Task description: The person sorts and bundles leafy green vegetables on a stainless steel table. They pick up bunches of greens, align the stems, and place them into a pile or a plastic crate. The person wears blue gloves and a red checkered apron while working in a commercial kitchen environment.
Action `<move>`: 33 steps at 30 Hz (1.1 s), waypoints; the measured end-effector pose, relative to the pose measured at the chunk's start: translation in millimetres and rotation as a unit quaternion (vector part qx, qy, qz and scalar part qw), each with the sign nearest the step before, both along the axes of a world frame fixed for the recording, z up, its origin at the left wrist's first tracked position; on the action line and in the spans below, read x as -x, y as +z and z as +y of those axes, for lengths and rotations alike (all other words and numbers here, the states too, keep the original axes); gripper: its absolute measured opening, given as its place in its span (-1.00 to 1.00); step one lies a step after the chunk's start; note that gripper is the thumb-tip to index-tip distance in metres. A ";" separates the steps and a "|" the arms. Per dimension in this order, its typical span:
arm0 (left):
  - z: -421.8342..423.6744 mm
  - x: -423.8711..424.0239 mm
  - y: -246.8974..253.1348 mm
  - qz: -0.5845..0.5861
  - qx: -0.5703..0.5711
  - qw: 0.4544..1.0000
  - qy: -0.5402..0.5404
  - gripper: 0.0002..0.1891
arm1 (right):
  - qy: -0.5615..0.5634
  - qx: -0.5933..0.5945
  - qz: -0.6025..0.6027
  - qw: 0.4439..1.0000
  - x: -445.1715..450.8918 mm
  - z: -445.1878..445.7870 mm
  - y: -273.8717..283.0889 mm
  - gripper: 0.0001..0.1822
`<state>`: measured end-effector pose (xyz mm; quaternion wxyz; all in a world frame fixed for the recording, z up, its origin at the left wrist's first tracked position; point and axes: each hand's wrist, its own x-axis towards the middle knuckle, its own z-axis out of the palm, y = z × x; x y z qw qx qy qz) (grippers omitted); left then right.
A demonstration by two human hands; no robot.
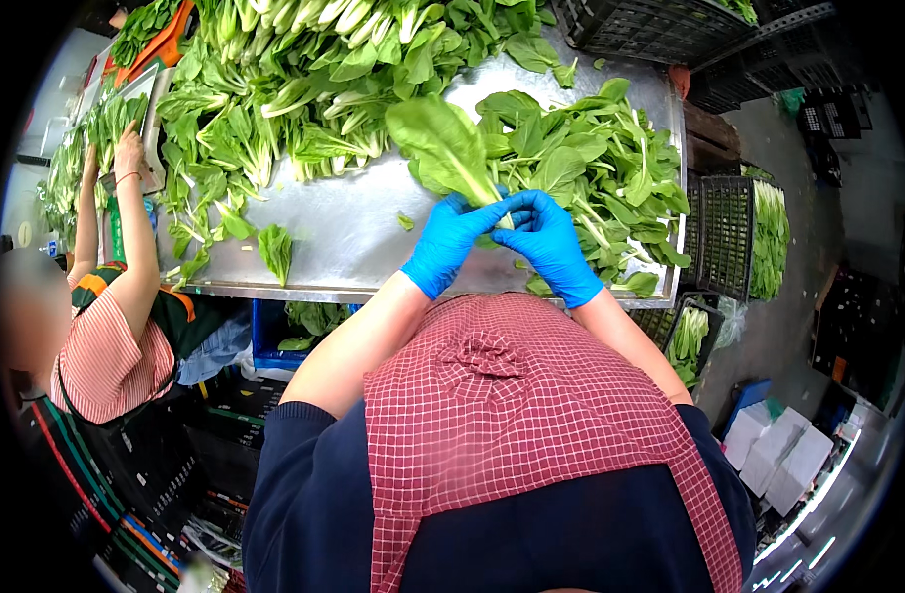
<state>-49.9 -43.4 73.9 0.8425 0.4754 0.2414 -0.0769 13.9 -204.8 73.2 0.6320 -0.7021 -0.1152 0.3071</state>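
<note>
Between my two blue-gloved hands is a leafy green stalk (445, 144), its broad leaves pointing up and away from me. My left hand (452, 236) grips the pale stem end. Fingers of my right hand (543, 241) meet the same stem end from the other side. Under and beyond my hands lies a metal-topped table (333, 222). A loose heap of green leaves (571, 159) spreads just right of my hands. A larger pile of leafy greens with pale stems (333, 81) covers the far left part of the table.
At left, a co-worker's hand (130, 152) touches greens by a tray. Black crates (723, 237) holding greens stand off the table's right edge, another black crate (645, 30) at its far right corner. A blue crate (278, 356) with leaves sits under the near edge.
</note>
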 end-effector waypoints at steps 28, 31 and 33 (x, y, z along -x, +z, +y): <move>28.2 72.2 -76.5 0.125 0.133 0.964 0.195 -0.62 | 0.167 0.244 0.003 0.955 -12.7 29.0 -68.2 -0.62; 28.1 71.1 -81.1 0.107 0.164 0.961 0.194 -0.62 | 0.135 0.105 0.165 0.971 -8.9 22.2 -59.8 -0.70; 28.6 68.3 -80.7 0.089 0.174 0.964 0.178 -0.63 | 0.139 0.052 0.177 0.973 -3.4 18.0 -56.7 -0.68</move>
